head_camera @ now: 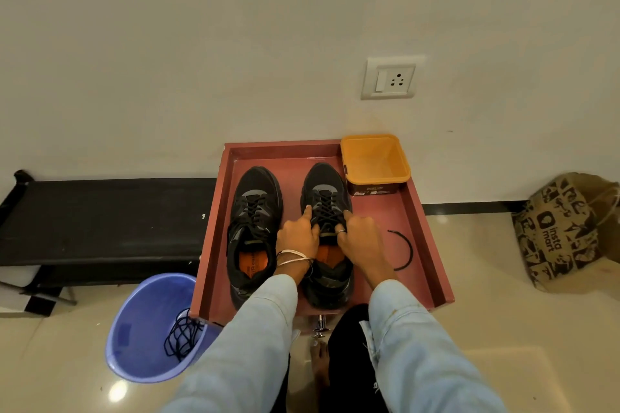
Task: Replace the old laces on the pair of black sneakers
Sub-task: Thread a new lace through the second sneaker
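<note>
Scene: I saw a red tray (416, 211) on the floor against the wall, holding the pair of black sneakers, toes toward the wall.
Left sneaker (255, 211): laced, untouched, orange insole showing.
Right sneaker (327, 208): laced most of the way up, both hands at its upper eyelets.
Left hand (297, 235): its grip was partly hidden; the forefinger lay straight along the shoe's side and the other fingers curled toward the lace (327, 211), seemingly pinching an end.
Right hand (360, 235): its grip was narrow, fingers curled at the tongue edge, apparently on the other lace end; I could not see the end itself.
Old laces (183, 335): a dark tangle lay in the blue bucket (134, 329) beside the tray.
Other items: an orange tub (375, 161) sat in the tray's far right corner; a curved black strip (404, 250) lay right of the shoe.
Step, as I judged it: tightening and finishing the top of the right sneaker.
How to do it well: I would pull both ends evenly, keep the tongue centred, take up slack from the toe upward, and hold the shoe steady before tying.
</note>
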{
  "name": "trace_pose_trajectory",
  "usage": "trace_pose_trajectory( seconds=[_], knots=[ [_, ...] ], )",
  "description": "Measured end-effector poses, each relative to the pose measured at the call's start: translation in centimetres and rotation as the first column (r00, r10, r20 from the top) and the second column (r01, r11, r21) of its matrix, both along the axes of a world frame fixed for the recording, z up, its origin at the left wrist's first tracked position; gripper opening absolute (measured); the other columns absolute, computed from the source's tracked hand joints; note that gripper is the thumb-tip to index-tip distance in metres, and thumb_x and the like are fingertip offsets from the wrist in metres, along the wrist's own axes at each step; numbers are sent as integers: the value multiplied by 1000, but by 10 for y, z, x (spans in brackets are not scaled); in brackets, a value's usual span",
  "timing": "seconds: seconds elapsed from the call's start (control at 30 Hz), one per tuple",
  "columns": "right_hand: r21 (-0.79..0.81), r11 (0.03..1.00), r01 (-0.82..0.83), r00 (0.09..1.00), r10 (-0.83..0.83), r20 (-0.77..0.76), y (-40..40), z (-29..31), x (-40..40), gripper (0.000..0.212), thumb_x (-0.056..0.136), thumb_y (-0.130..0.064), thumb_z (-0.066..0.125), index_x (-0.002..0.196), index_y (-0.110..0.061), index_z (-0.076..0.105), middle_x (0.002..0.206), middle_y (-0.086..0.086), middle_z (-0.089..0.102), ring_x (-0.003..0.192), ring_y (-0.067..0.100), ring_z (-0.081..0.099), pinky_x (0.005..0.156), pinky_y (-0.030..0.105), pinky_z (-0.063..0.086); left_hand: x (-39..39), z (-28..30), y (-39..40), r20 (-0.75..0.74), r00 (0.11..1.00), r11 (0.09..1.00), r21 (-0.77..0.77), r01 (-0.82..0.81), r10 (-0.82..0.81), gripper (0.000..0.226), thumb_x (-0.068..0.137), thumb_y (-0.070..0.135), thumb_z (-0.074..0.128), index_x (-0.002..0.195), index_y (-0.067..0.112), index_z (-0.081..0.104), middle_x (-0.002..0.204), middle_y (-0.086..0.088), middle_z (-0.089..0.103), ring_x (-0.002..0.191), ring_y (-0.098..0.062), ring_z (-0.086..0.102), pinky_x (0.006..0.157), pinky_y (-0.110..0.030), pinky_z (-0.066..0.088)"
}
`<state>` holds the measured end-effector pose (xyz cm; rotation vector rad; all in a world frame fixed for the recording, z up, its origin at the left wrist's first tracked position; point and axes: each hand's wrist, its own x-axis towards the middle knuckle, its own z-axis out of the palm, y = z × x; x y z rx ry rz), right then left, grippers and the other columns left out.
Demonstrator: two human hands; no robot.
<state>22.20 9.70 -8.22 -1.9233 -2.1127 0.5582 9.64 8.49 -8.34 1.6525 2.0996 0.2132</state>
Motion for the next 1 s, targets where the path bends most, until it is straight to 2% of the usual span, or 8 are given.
trace_pose_trajectory(
  seconds=[0.17,0.3,0.43,0.5,0.67,0.73,0.83,1.0],
  knots=[
    [-72,996,47,962,-64,-264,-4,4,12,35,85,-40,67,105,-11,67,92,7,71,85,24,65,69,32,51,-11,7,2,252,967,1000,-24,-18,24,65,87,40,63,144,23,38,130,-11,57,119,-32,53,99,-39,44],
    [-252,967,43,852,-167,-497,-10,9,25,47,81,-36,74,118,-8,65,106,3,68,98,15,62,81,25,49,-21,12,-4,256,966,999,24,25,-30,59,83,37,69,135,18,51,126,-11,61,116,-27,56,98,-36,45],
    [-332,939,91,803,-266,-533,-12,15,31,20,75,-28,81,77,-14,66,77,-1,64,77,13,61,68,23,46,-21,18,-6,206,979,999,-32,14,-7,45,83,35,69,124,18,61,115,-12,65,108,-31,60,93,-40,48],
    [-340,935,95,798,-276,-536,-11,23,29,35,74,-23,82,55,-15,54,62,1,54,65,14,53,64,28,43,-21,24,-3,183,983,998,-59,-17,27,44,77,34,74,117,17,64,109,-13,66,102,-32,62,90,-42,51],
    [-453,888,79,805,-325,-496,-5,50,29,41,82,-15,75,50,-10,49,55,8,48,56,20,46,57,28,42,-25,45,3,205,973,994,-7,-107,106,15,79,28,74,79,13,74,83,-10,70,78,-27,67,77,-36,55],
    [-526,845,92,719,-422,-552,-3,68,30,25,87,-8,68,65,-3,59,60,10,55,49,16,51,43,19,44,-29,60,6,376,911,984,-12,-175,167,14,83,20,71,76,8,73,71,-9,69,60,-20,66,67,-31,57],
    [-494,862,113,617,-451,-645,1,101,30,11,91,1,58,82,4,64,65,11,57,36,5,51,35,14,40,-30,96,5,711,663,961,-67,-269,235,9,88,4,62,81,2,68,68,-12,64,39,-9,56,48,-22,52],
    [-362,930,59,582,-326,-744,7,159,26,16,96,-1,51,95,0,67,74,8,68,54,12,62,62,29,50,-21,161,-3,867,446,965,-130,-228,222,26,96,-6,39,103,-2,64,83,-10,67,68,-15,69,53,-18,54]
  ],
)
